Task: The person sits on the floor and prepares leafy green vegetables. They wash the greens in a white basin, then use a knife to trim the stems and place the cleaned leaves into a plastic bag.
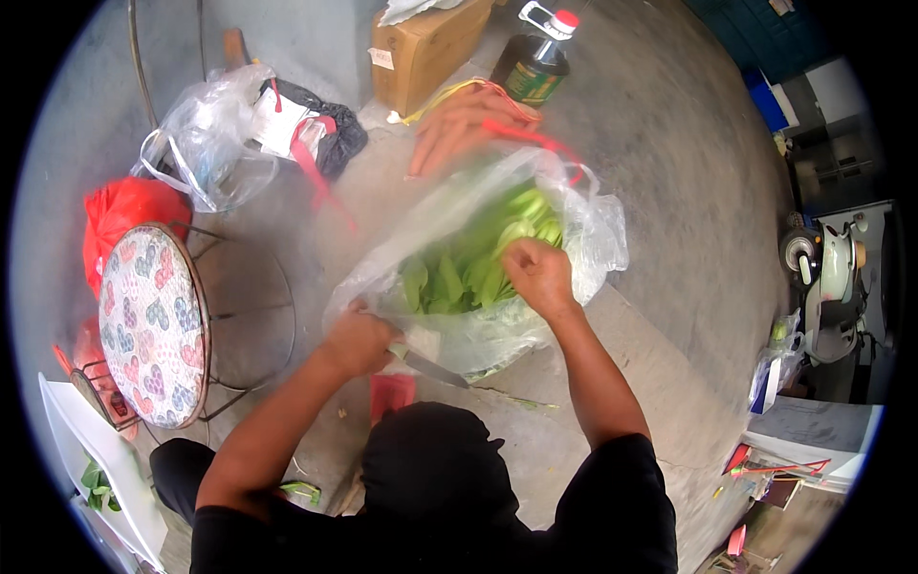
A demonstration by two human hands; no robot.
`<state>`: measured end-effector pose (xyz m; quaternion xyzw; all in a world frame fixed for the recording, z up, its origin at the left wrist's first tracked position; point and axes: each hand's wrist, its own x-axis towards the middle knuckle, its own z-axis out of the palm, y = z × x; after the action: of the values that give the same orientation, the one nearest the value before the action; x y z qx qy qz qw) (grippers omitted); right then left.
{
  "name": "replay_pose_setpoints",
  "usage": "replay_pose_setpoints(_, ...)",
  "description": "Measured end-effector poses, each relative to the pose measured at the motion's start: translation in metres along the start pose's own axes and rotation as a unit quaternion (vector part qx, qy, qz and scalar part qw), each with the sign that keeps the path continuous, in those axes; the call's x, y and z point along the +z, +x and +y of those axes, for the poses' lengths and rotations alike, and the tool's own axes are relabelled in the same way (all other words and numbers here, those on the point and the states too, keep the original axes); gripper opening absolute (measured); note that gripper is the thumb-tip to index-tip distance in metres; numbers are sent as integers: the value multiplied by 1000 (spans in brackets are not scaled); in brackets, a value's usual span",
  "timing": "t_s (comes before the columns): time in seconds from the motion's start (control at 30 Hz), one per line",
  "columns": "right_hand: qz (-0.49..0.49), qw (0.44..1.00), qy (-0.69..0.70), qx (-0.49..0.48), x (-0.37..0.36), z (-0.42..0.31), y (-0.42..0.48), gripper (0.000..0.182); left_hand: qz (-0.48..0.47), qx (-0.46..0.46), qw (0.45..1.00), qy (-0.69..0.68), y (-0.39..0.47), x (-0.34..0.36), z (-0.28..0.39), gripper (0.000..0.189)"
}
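A large clear plastic bag (pixel 595 222) lies on the concrete floor, its mouth spread wide around leafy greens (pixel 459 280) with pale green stalks. At the bag's near left edge, my left hand (pixel 362 341) is closed on the plastic rim. A knife (pixel 434 369) with a dark blade and pale handle end sticks out from under that hand, pointing right; the hand seems to hold it too. Over the right side of the bag's mouth is my right hand (pixel 536 276), fingers curled beside the stalks. Whether it grips a stalk is unclear.
A round stool with a heart-patterned seat (pixel 154 323) stands at left, near a red plastic bag (pixel 136 208). Beyond the greens lie a bag of carrots (pixel 459 122), a cardboard box (pixel 423 57) and a large bottle of dark liquid (pixel 531 68). A white container (pixel 107 459) is lower left.
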<state>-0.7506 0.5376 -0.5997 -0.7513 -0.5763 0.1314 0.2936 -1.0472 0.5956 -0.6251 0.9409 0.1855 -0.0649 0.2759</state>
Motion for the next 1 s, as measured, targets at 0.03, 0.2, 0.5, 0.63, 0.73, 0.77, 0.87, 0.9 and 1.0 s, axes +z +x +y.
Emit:
replay_pose_setpoints(0.03,2,998,-23,66,-4,16,-7,14,9,8,997,-71,-2,-11,6,27)
replay_pose_setpoints(0.2,132,966,58,215,-42,90,10,43,53,-171,878,-445,-20,2,-35,34)
replay_pose_setpoints(0.5,127,870,381,287,-42,45,101,48,249,-96,848,-457,41,-46,-35,22)
replay_pose_setpoints(0.63,115,919,273,260,-29,37,95,67,282,-172,798,-505,48,-65,-16,21)
replay_pose_setpoints(0.73,63,978,38,194,-1,61,61,63,230,-109,909,-330,38,-54,-3,22)
replay_pose_setpoints(0.77,53,981,-13,185,5,65,48,62,250,-78,927,-269,36,-42,-2,22)
replay_pose_setpoints(0.87,39,977,-106,179,24,40,19,57,242,-33,960,-140,19,-7,5,24)
replay_pose_setpoints(0.9,-8,965,-138,223,22,23,21,60,194,-45,970,-140,12,-3,10,25)
replay_pose_setpoints(1.0,-27,945,-227,234,19,-10,20,66,143,-37,978,-146,-3,-2,25,24)
